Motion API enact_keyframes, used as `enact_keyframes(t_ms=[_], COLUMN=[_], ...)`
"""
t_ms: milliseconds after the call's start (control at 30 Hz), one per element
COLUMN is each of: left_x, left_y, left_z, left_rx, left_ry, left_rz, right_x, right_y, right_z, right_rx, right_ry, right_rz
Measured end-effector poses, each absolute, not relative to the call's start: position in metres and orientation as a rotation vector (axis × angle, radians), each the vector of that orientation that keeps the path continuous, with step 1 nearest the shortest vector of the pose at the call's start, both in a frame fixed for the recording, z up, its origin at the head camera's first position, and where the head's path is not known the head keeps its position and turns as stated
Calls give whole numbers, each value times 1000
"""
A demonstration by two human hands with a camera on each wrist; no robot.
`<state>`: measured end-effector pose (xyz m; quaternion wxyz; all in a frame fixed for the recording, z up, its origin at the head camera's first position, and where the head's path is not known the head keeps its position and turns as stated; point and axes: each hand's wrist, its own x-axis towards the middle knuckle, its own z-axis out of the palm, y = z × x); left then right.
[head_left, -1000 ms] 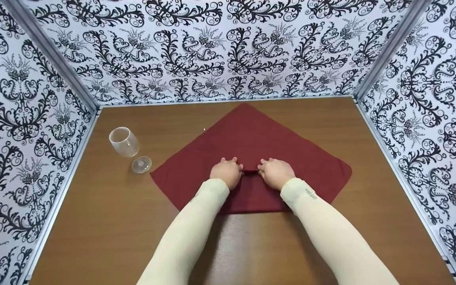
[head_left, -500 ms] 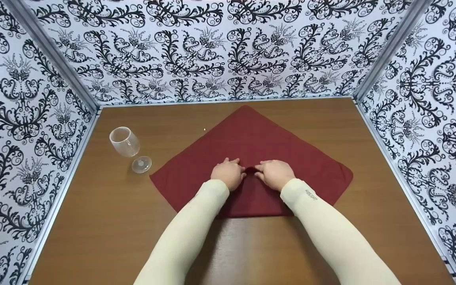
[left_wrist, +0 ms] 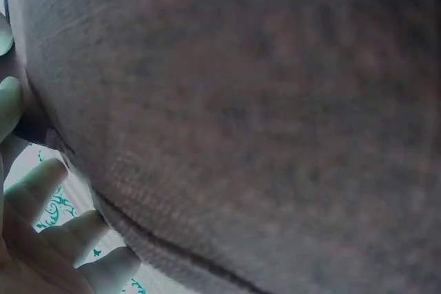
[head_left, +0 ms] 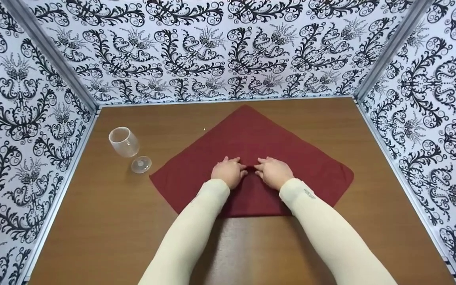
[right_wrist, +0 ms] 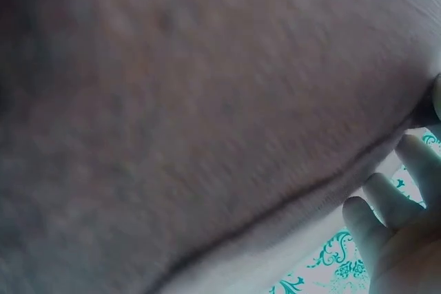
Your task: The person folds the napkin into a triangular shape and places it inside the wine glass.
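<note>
A dark red cloth napkin lies spread on the table, one corner pointing at the back wall and a straight folded edge at the front. Near its middle, my left hand pinches a small raised ridge of the cloth between thumb and forefinger. Facing it a short gap away, my right hand pinches the same ridge. Cloth fills most of the left wrist view, with the left fingers at its edge. In the right wrist view the right fingers show beside the cloth; the thumb is mostly hidden.
A clear stemmed glass stands upright on the wooden table, left of the napkin's left corner. Black-and-white patterned walls enclose the back and both sides. Pale sleeves cover both forearms.
The napkin's front edge has shifted slightly toward me. The ridge between my hands has moved a little away from me, and my fingertips stand slightly closer together. The glass stays in place.
</note>
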<state>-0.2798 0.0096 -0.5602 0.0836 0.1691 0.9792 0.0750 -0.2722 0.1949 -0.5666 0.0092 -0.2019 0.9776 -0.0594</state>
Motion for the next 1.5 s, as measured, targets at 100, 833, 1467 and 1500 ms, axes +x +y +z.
enact_keyframes(t_ms=[100, 833, 1467, 1500], left_x=[-280, -280, -275, -275], left_y=[11, 11, 16, 16], left_z=[-559, -551, -556, -556], left_rx=[488, 528, 446, 452], left_ry=[2922, 2932, 2954, 2954], left_rz=[212, 150, 125, 115], right_x=[-271, -273, -263, -262], right_y=[195, 194, 191, 191], right_z=[-567, -567, -567, -567], right_rx=[-627, -631, -579, -580], right_ry=[3059, 3066, 3058, 3059], right_rz=[-167, -163, -129, -126])
